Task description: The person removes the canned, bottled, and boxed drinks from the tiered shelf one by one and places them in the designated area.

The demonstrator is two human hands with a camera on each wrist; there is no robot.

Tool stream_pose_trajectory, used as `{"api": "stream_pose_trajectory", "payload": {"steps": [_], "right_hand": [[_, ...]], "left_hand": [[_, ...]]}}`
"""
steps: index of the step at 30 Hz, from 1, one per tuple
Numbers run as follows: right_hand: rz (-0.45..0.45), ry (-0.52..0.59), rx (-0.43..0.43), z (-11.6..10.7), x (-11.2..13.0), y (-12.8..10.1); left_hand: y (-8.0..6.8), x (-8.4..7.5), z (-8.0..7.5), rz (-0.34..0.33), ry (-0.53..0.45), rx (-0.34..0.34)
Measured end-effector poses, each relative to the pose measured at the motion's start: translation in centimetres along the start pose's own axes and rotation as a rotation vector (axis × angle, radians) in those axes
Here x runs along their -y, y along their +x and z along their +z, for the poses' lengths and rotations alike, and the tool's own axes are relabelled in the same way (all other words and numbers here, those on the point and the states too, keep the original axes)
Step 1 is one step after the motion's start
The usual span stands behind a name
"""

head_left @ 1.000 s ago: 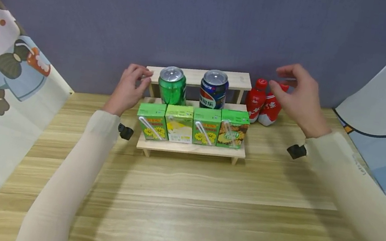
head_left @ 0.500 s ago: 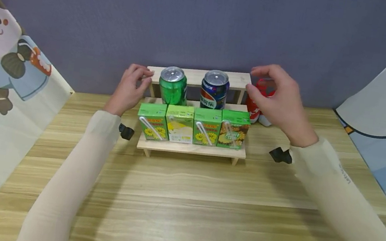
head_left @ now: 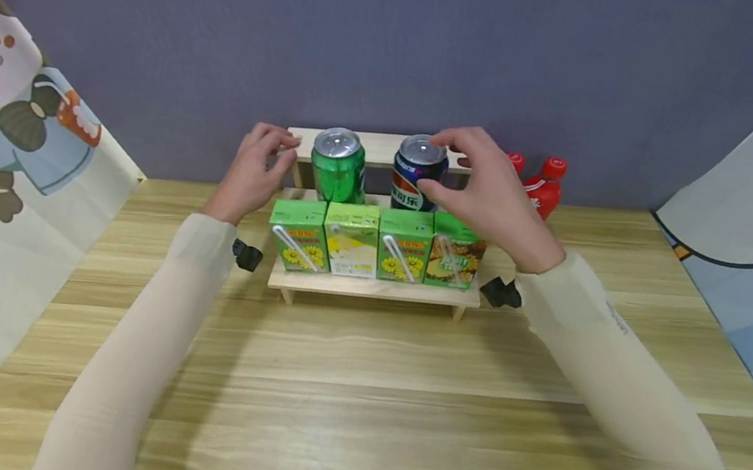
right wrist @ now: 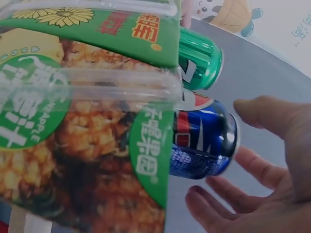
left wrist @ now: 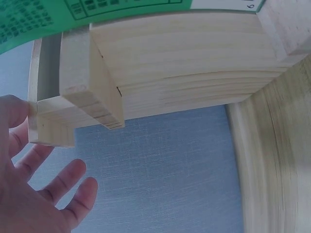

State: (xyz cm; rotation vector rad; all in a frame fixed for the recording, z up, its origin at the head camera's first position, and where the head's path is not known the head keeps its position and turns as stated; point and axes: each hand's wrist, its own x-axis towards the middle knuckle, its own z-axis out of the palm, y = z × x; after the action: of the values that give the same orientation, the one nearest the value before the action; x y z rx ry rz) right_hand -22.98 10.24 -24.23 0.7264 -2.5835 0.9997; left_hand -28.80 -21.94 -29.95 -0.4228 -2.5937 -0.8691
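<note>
In the head view my left hand (head_left: 255, 171) is at the left end of the wooden tiered rack's top step (head_left: 380, 142), fingertips right at the board's end. The left wrist view shows the thumb at that wooden end (left wrist: 53, 133), other fingers loosely spread. My right hand (head_left: 493, 196) stands around the right side of a blue cola can (head_left: 409, 179), thumb in front and fingers behind. A gap shows between thumb and blue can (right wrist: 204, 141) in the right wrist view. Left of it stands a green soda can (head_left: 337, 167), upright on the middle step.
Several juice boxes (head_left: 350, 243) with straws line the bottom step (head_left: 375, 290), in front of the cans. Two red bottles (head_left: 545, 188) stand right of the rack, partly behind the right hand. A grey-blue panel (head_left: 408, 35) rises behind; printed panels flank the wood-grain table (head_left: 356, 412).
My right hand has moved left from over the red bottles to the blue can, uncovering one bottle again. The left hand has stayed at the rack's end.
</note>
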Motion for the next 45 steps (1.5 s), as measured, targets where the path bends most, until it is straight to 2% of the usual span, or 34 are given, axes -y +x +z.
{"api": "stream_pose_trajectory", "payload": {"steps": [7, 17, 25, 33, 40, 45], "right_hand": [[0.078, -0.031, 0.073, 0.4, 0.1, 0.8], [0.139, -0.066, 0.069, 1.0, 0.5, 0.9], [0.095, -0.073, -0.006, 1.3, 0.2, 0.9], [0.088, 0.017, -0.041, 1.2, -0.4, 0.8], [0.021, 0.051, -0.129, -0.2, -0.3, 0.6], [-0.017, 0.061, -0.162, -1.8, 0.1, 0.3]], "left_hand": [[0.1, -0.1, 0.1, -0.002, -0.013, 0.006], [0.1, -0.1, 0.2, 0.008, -0.003, -0.011], [0.0, -0.1, 0.1, 0.008, -0.004, -0.007], [-0.1, 0.1, 0.3, 0.001, -0.024, -0.002], [-0.1, 0.1, 0.3, 0.012, -0.026, -0.006], [-0.1, 0.0, 0.4, 0.008, -0.022, -0.007]]}}
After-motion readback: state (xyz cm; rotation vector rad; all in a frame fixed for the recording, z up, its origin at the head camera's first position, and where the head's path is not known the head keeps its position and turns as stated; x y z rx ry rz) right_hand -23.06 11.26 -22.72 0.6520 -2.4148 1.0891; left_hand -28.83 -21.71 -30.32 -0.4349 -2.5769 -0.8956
